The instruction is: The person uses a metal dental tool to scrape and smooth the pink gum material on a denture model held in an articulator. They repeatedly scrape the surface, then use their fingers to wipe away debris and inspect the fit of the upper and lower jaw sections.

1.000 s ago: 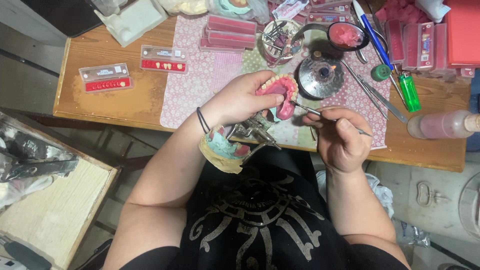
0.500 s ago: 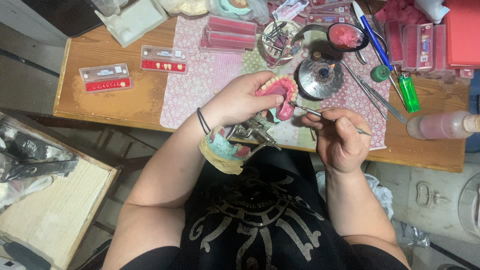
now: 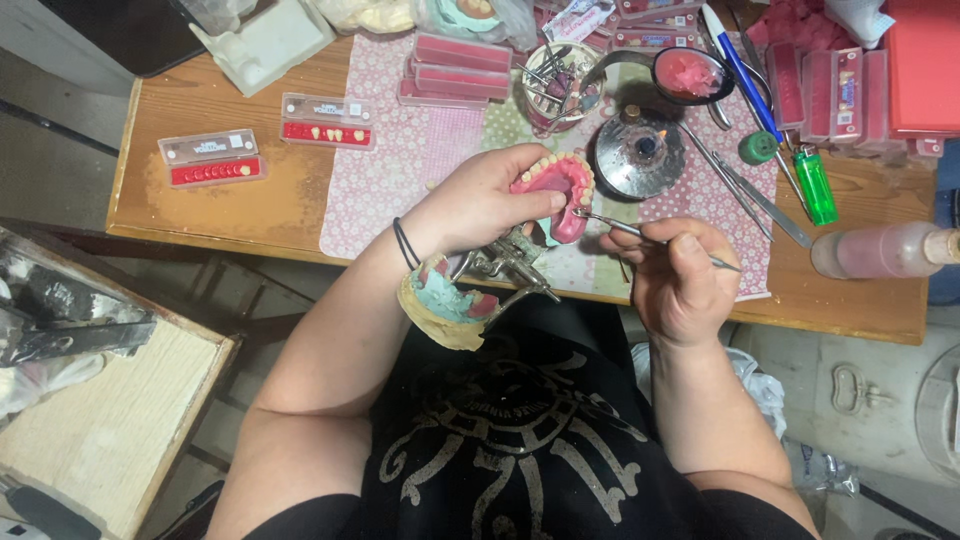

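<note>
The person's left hand (image 3: 478,200) is curled around a pink wax denture with a row of small cream teeth (image 3: 556,190). The fingers wrap its left side and hold it tight, just above the front edge of the brown wooden table (image 3: 200,205). A thin black band (image 3: 404,243) sits on that wrist.

The right hand (image 3: 682,285) pinches a thin silver metal pick (image 3: 650,238) between thumb and fingers, pressed close together. The tip of the pick touches the right side of the pink denture.

Just below the left wrist is a shiny metal hinged frame (image 3: 507,265) with a plaster mould of a mouth in tan, blue-green and pink (image 3: 448,305) fixed to it. It hangs in front of the person's black printed shirt (image 3: 520,430).

The table has a pink and white flowered cloth (image 3: 400,170) on it. On the cloth, just behind the denture, stands a round silver metal burner (image 3: 640,158). Near it are a clear glass jar full of metal tools (image 3: 552,85) and a small round dish with pink wax (image 3: 690,75). To the right lie a green lighter (image 3: 815,187) and a clear bottle lying on its side (image 3: 880,250). To the left, well apart from the hands, lie two flat clear boxes with red strips of small teeth (image 3: 212,160).
</note>
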